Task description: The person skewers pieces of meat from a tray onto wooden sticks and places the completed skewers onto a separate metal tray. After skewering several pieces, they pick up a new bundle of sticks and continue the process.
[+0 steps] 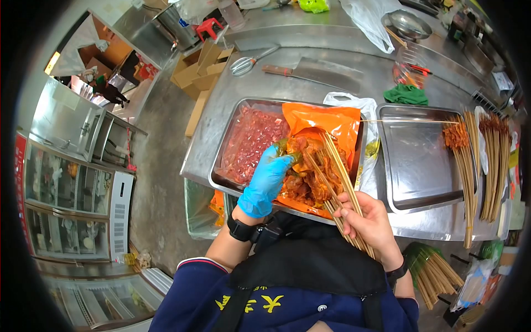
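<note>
My left hand [264,181], in a blue glove smeared with orange marinade, is closed on a piece of marinated meat [297,145] by the skewer tips. In my bare right hand [366,217] is a bundle of bamboo skewers [343,169], their upper ends slanting over the meat. Below both hands, an orange bag [332,117] lies open with more marinated meat inside. It rests in a metal tray [217,172], beside a clear bag of red chopped meat [251,135]. Whether the held piece is pierced is hidden by my fingers.
A second metal tray [423,160] stands to the right, with loaded skewers [456,135] along its right edge and more skewer bundles [495,166] beyond. A cleaver [326,74], scissors [243,66] and a green cloth [406,95] lie behind. Cardboard boxes [204,69] stand left of the table.
</note>
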A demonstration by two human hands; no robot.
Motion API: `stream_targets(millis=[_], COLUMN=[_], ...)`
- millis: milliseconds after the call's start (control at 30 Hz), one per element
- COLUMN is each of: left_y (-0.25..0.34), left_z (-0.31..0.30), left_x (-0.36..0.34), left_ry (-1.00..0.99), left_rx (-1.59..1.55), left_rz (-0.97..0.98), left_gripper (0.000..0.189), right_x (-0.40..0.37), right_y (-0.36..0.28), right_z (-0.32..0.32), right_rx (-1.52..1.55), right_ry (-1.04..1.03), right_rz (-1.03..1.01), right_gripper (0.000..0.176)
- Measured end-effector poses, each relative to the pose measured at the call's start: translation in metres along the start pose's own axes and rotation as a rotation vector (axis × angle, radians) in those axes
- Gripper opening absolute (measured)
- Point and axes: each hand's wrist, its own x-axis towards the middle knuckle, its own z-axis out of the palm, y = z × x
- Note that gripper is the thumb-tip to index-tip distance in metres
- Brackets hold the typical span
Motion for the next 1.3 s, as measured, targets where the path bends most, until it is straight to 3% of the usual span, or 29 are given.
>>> stream_targets(millis=[267,333,467,533,633,867,967,1033,1233,1300], left_y=[-0.003,0.006,0.003,-0.003,-0.005,0.005,0.001,-0.008,-0.015,-0.022], left_z=[-0.008,0.002,0.006,0.002,-0.007,0.0,0.002,0.003,0.017,0.022], left_x=[0.003,0.0,-0.001,0.004,0.009,0.001,-0.001,-0.004,-0.018,-0.021], left_ry=[-0.074,-0.106,-0.112,0.036,0.009,0.047,0.047,-0.011,0.009,0.0], left_rx=[0.046,-0.172,-0.214,-0.182,-0.165,-0.181,0.011,0.166,0.133,0.301], left_rz=[-0.035,-0.085,-0.054,-0.079,0.045,0.071,0.173,0.344,0.312,0.326], left_gripper=[0.037,0.036,0.032,0.029,0.028,0.029,0.03,0.032,0.031,0.03], right_x=[0.004,0.005,0.005,0.005,0.003,0.004,0.003,0.002,0.001,0.001], right_y=[0.001,0.001,0.001,0.001,0.0,0.0,-0.001,-0.002,-0.002,-0.002], right_z=[-0.001,0.0,0.0,0.0,0.0,0.003,0.005,0.007,0.01,0.011], right_rx=[-0.06,-0.073,-0.07,-0.06,-0.079,-0.129,-0.155,-0.179,-0.145,-0.139], right_ry=[-0.032,-0.035,-0.04,-0.045,-0.015,0.022,0.033,0.06,0.073,0.074], right_rz=[0.022,0.028,0.034,0.049,0.023,0.034,0.019,0.015,0.003,0.003], right_gripper=[0.026,0.025,0.025,0.026,0.026,0.027,0.026,0.026,0.026,0.026])
